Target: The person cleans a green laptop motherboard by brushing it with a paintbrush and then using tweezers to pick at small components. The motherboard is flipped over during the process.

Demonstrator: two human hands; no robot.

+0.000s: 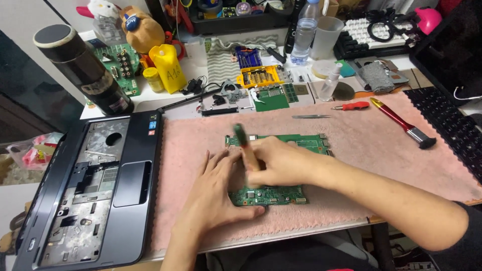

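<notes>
A green laptop circuit board (301, 142) lies on a pink cloth mat (351, 150) in the middle of the desk. My left hand (216, 193) rests flat on the board's left part, fingers spread, pinning it down. My right hand (278, 163) is closed around a tool with a green handle (240, 134), a brush or screwdriver, held upright over the board's centre. The tool is blurred and its tip is hidden behind my fingers. Much of the board is covered by both hands.
A stripped laptop palm-rest shell (95, 190) lies at the left. A red-handled brush (401, 123), a red screwdriver (351, 106) and tweezers (311, 116) lie on the mat's far side. Behind are a yellow bit case (258, 76), a water bottle (304, 32), a keyboard (452, 130) and a dark cylinder (83, 68).
</notes>
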